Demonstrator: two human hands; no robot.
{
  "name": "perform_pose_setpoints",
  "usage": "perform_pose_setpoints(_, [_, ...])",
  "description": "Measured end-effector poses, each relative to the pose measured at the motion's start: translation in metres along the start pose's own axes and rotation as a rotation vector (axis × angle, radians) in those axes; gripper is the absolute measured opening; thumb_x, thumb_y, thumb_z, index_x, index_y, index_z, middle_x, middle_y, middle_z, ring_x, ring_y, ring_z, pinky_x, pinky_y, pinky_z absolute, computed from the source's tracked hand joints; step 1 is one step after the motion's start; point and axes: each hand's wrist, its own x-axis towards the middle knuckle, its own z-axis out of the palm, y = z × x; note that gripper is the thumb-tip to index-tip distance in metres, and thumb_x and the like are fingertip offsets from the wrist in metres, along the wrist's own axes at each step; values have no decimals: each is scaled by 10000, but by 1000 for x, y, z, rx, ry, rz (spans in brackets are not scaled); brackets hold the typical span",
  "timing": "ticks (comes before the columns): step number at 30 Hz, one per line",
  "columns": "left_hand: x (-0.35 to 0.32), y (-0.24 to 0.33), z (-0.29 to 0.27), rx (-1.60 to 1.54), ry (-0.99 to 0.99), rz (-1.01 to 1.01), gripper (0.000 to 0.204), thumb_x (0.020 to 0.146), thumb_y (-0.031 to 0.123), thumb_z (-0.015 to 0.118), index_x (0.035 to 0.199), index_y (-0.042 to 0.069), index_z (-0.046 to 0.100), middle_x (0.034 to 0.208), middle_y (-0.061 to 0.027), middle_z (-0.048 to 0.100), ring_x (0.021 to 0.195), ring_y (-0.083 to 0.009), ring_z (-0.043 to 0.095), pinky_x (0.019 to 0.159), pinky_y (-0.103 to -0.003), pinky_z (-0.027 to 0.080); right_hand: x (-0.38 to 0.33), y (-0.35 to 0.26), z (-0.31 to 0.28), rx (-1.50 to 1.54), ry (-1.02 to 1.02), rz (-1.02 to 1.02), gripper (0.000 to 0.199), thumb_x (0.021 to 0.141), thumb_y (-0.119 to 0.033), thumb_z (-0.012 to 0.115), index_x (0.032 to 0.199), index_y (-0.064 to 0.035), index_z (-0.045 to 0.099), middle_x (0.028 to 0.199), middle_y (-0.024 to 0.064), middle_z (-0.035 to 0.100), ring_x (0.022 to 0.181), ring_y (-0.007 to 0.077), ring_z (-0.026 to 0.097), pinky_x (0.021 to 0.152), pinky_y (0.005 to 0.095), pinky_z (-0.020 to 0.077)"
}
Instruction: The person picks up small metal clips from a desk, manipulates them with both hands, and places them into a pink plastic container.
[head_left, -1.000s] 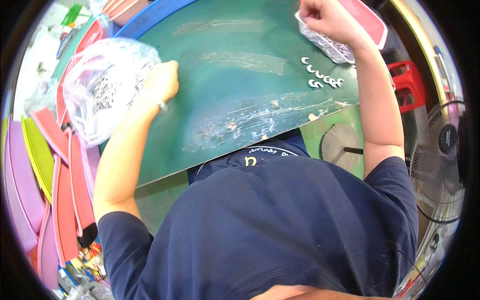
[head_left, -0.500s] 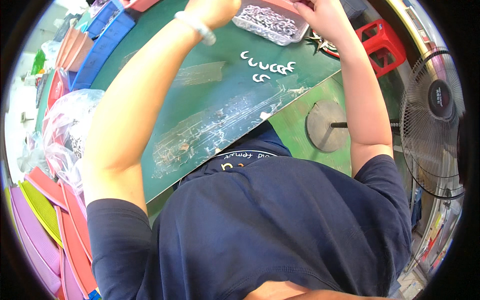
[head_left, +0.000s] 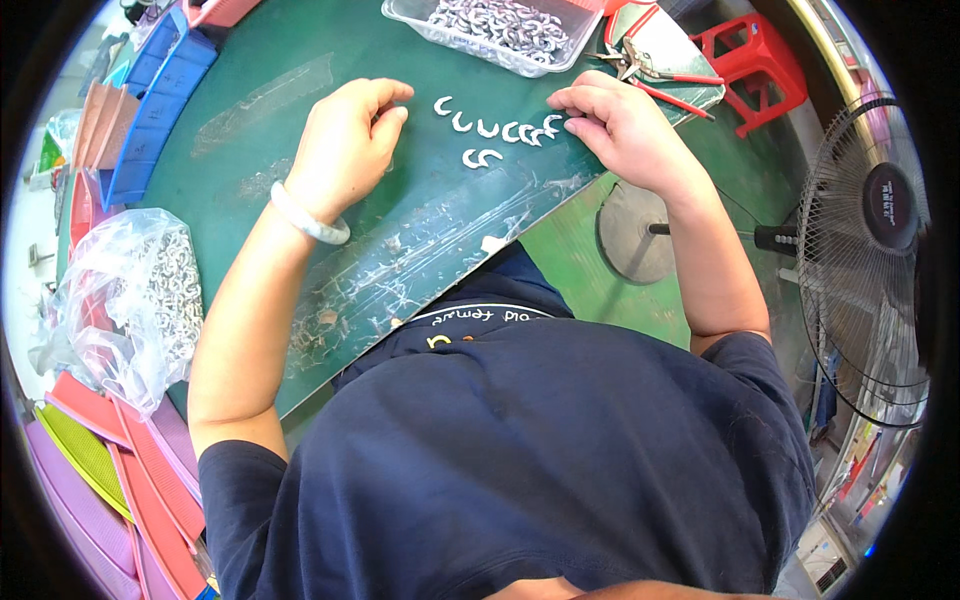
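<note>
Several small white C-shaped pieces lie loosely in a row on the green tabletop, with a couple just nearer to me. To the left of them is my left hand, a pale bangle at its wrist. Its thumb and forefinger are apart, and nothing shows between them. My right hand is at the right end of the row. Its thumb and forefinger are slightly apart beside the rightmost piece. Beyond the row stands a clear plastic tray full of similar pieces.
Red-handled pliers lie at the table's right corner. Beyond them is a red stool; a black fan stands at right. Blue bins, a plastic bag of metallic-looking pieces and coloured baskets line the left.
Both hands have come back toward me from the far tray, down to either side of the C-shaped pieces. The tray and pliers are now in fuller view.
</note>
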Motion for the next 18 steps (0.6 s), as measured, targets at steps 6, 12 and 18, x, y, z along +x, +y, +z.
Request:
perform_pose_setpoints(6, [-16, 5, 12, -61, -15, -6, 178, 808, 48, 571, 976, 8, 611, 775, -31, 586, 649, -68, 506, 602, -215, 433, 1, 2, 4, -26, -26, 32, 150, 736, -81, 584, 873, -25, 610, 780, 101, 513, 748, 274, 544, 669, 342, 440])
perform_pose_setpoints(12, [-23, 14, 16, -111, -34, 2, 168, 807, 45, 573, 966, 4, 610, 784, -32, 574, 654, -68, 504, 606, -211, 432, 2, 1, 5, -14, -45, 46, 72, 735, -32, 579, 804, -11, 569, 771, 85, 508, 712, 245, 536, 628, 319, 427])
perform_pose_setpoints(18, [-26, 27, 24, -224, -59, -3, 153, 810, 35, 573, 955, 3, 609, 808, -31, 575, 693, -68, 517, 632, -210, 436, 1, -3, 10, -116, 4, 50, 47, 753, -63, 540, 794, -41, 542, 782, 90, 521, 744, 283, 546, 638, 348, 439])
